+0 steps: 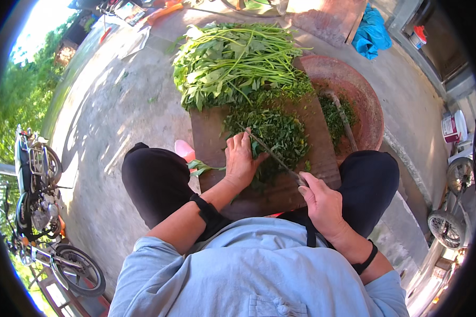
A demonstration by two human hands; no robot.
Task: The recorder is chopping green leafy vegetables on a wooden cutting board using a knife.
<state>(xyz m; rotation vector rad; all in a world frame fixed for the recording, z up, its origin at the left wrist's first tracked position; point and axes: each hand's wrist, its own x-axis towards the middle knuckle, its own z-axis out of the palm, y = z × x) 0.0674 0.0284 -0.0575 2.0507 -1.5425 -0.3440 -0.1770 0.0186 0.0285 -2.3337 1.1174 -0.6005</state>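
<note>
A wooden board (210, 130) lies before me between my knees. My right hand (319, 200) grips the handle of a long knife (271, 153), whose blade slants up and left across a heap of chopped green leaves (279, 126). Behind the blade, my left hand (240, 158) presses on leaves, its fingertips close to the knife's tip end. A leafy sprig (204, 168) sticks out to the left of that hand. At the board's far end rests a thick pile of uncut leafy stems (238, 59).
Right of the board stands a round reddish basin (367, 107) with chopped greens and a stick (343, 119) in it. A pink plastic item (184, 149) is by my left knee. A motorcycle (43, 206) stands far left; a blue plastic bag (371, 33) and a white bucket (455, 126) are at right.
</note>
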